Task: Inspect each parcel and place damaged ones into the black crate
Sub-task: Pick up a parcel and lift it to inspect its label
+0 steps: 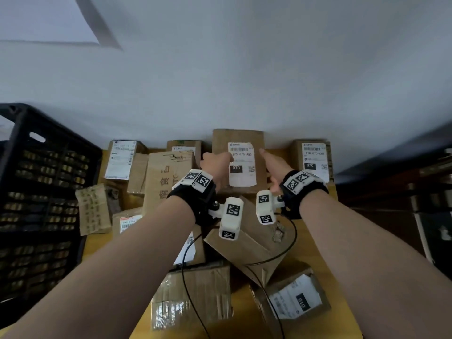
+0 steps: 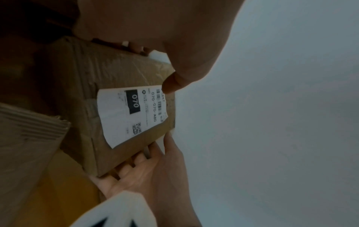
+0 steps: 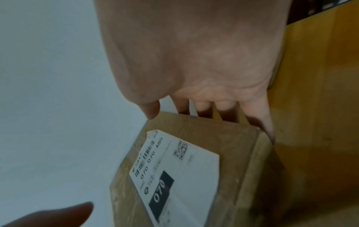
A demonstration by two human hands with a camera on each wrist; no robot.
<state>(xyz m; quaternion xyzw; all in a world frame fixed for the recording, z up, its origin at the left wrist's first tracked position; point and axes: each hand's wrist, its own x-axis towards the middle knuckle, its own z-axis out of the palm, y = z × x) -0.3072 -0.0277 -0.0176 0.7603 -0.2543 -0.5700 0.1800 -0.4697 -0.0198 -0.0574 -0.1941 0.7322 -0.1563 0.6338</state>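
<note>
A brown cardboard parcel (image 1: 244, 137) with a white "070" label stands tilted up at the back of the table, label towards me. My left hand (image 1: 215, 163) grips its left side, thumb (image 2: 170, 86) on the label's corner and fingers (image 2: 136, 47) curled behind. My right hand (image 1: 272, 165) lies flat against the right side. Its straight, spread fingers (image 2: 139, 159) press on that face and the thumb (image 3: 152, 112) touches the top corner. The parcel (image 3: 233, 145) shows taped seams. The black lattice crate (image 1: 49, 192) stands at the far left, apart from both hands.
Several other parcels crowd the yellow wooden table (image 1: 318, 241): a tall box with printed characters (image 1: 166, 182), a labelled box at back right (image 1: 313, 160), a crumpled one (image 1: 93, 211) by the crate, and a "010" box (image 1: 293, 299) in front. A white wall rises just behind.
</note>
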